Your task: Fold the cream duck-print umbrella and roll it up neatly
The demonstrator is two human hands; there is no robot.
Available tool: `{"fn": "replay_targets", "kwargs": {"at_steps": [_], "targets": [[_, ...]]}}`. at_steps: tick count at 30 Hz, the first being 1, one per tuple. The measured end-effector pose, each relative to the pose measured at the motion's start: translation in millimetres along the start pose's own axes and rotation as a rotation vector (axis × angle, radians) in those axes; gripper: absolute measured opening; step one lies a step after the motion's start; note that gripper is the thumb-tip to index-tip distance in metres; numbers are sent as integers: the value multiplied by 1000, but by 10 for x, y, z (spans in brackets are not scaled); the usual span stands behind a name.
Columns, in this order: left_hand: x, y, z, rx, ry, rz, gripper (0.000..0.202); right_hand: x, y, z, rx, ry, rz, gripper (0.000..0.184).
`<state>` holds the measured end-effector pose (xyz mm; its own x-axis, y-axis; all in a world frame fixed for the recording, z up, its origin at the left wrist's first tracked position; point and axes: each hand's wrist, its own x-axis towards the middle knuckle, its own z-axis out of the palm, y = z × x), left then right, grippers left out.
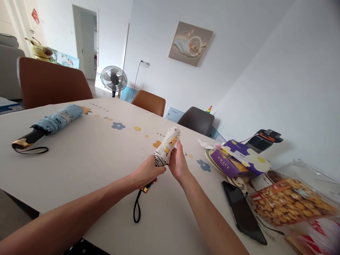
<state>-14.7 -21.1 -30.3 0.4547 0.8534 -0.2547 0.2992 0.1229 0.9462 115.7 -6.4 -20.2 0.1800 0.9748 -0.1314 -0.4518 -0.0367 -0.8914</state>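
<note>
A folded white umbrella (168, 145) with a yellow print is held tilted over the table, its top pointing away from me. My left hand (148, 171) wraps round its lower end, where the dark handle with a gold cap begins. From that cap a black wrist strap (136, 211) hangs down. Against the right side of the folded cloth lies my right hand (179, 161), with the thumb up and the fingers partly hidden behind the umbrella. On the left of the table rests a folded light-blue umbrella (60, 119) with a black and gold handle and a strap.
A flower-printed cover lies on the table (106, 170). To the right are a black phone (243, 212), a purple box (228, 161), a pack of biscuits (292, 200) and cables. Chairs (53, 81) line the far side, with a fan (114, 78) behind.
</note>
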Motion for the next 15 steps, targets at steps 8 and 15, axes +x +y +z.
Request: {"fn": "replay_targets", "kwargs": {"at_steps": [8,15], "targets": [[-91,13,105,-121,-101,-123,38,-47,239,-286,207,117,170,29],[-69,-40,178,-632,-478,-248,43,-102,268,-240,334,34,151,27]]}}
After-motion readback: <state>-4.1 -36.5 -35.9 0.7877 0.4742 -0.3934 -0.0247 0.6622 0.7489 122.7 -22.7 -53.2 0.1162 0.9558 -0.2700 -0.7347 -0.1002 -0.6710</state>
